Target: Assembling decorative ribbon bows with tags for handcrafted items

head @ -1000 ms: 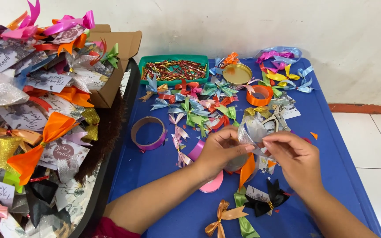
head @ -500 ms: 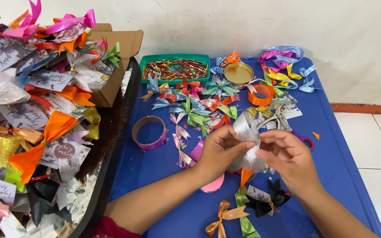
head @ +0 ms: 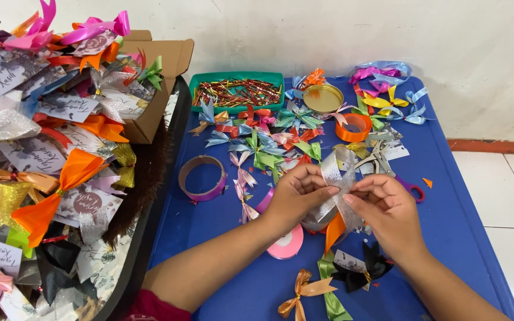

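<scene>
A strip of silver ribbon [head: 332, 172] is looped between both hands above the blue table [head: 465, 226]. My left hand [head: 297, 193] pinches the loop at its middle. My right hand [head: 386, 209] pinches the same ribbon from the right, thumb and forefinger touching it. An orange ribbon end [head: 333, 230] hangs just below the hands. A pink ribbon roll [head: 287, 244] lies under my left wrist. Finished bows lie near my forearms: a black one [head: 361, 270], a gold-brown one [head: 300, 292] and a green one [head: 329, 297].
Several coloured bows [head: 263, 142] are scattered at the table's middle. A green tray [head: 236, 90] of red-gold twist ties, a gold lid [head: 322, 98], an orange tape roll [head: 353, 126] and a purple roll [head: 202, 177] lie beyond. A pile of wrapped packets with bows [head: 49, 148] fills the left, beside a cardboard box [head: 159, 77].
The hands have drawn together and lifted the silver ribbon into a loop; my right hand moved left and up onto it.
</scene>
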